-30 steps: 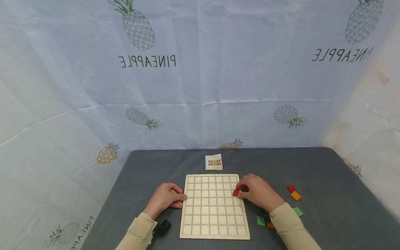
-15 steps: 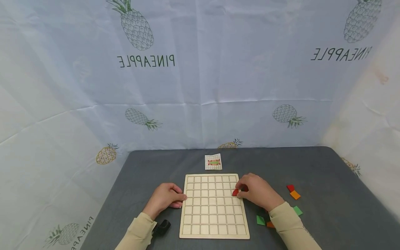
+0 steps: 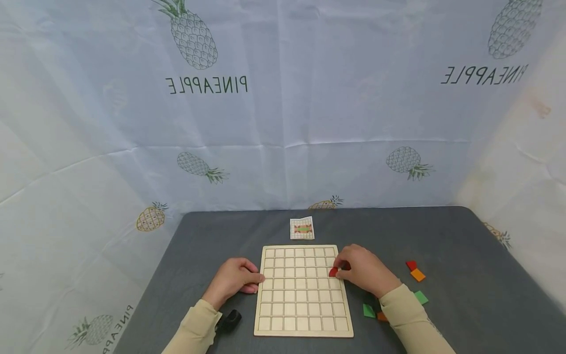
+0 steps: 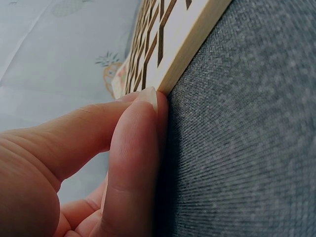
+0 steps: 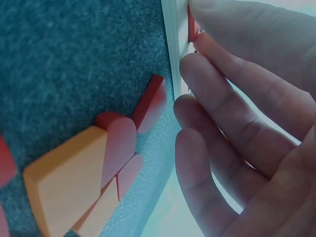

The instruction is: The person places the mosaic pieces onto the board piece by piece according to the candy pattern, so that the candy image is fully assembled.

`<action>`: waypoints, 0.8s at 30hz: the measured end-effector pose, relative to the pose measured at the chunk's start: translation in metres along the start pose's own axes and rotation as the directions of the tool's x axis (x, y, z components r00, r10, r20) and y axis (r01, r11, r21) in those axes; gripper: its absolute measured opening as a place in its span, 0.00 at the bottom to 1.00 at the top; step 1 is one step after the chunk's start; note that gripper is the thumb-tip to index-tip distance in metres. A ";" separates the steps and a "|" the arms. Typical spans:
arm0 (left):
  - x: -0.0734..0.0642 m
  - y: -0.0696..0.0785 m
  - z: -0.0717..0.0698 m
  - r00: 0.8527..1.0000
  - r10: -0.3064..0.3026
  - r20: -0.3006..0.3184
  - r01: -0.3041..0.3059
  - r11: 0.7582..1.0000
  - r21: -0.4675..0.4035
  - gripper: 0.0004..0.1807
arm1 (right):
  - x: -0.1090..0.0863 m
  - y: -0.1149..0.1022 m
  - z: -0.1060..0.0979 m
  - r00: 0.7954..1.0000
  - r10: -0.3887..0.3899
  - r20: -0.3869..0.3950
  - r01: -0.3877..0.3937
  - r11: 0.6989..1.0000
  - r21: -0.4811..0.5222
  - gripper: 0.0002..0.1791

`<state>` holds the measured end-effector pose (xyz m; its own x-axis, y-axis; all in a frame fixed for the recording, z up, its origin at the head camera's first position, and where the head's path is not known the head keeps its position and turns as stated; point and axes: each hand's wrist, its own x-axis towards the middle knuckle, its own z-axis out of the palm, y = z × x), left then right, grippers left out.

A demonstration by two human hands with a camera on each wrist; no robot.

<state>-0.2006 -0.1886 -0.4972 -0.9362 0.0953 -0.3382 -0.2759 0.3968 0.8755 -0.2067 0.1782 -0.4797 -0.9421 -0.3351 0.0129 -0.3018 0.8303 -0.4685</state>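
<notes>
At the right edge of the board [image 3: 301, 309], in the third row from the top and the outermost column, lay the red tile [image 3: 333, 272], with the right hand [image 3: 364, 268] reaching in from the right of the frame. That hand's thumb and index finger had come together on the tile and pinched it, while the right wrist view showed the other fingers loosely bent beside the rim. The tile thus sat directly to the left of the grip, at the fingertips; its long axis could not be made out, since they covered part of it, nor could one tell whether it lay flat within its square. The right hand was plainly the nearer one. Well apart, across the board, the left hand [image 3: 233, 278] held the left edge between thumb and finger, nearly level with the tile. At the right of the frame, beyond the right hand, a loose red tile [image 3: 411, 265] lay just beside an orange tile [image 3: 417, 275], with a green tile [image 3: 421, 297] lower down by the right sleeve [image 3: 404, 309]. A patterned card [image 3: 302, 228] lay near the board's top edge.
</notes>
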 end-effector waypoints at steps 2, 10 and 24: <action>0.000 0.000 0.000 1.000 -0.001 -0.005 0.001 1.000 0.001 0.18 | 0.001 0.000 0.000 1.000 -0.004 0.004 0.004 1.000 0.007 0.10; 0.001 -0.001 0.001 1.000 0.009 0.003 -0.009 1.000 -0.001 0.18 | -0.002 0.012 -0.005 1.000 0.001 0.021 -0.001 0.999 0.037 0.08; 0.001 0.000 0.001 1.000 -0.014 -0.009 0.015 1.000 0.015 0.19 | -0.073 0.105 -0.072 0.985 0.175 -0.006 -0.174 0.982 0.070 0.17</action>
<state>-0.2012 -0.1882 -0.4981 -0.9340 0.0815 -0.3477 -0.2861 0.4120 0.8651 -0.1801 0.3215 -0.4666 -0.9812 -0.1822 -0.0635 -0.1225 0.8425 -0.5245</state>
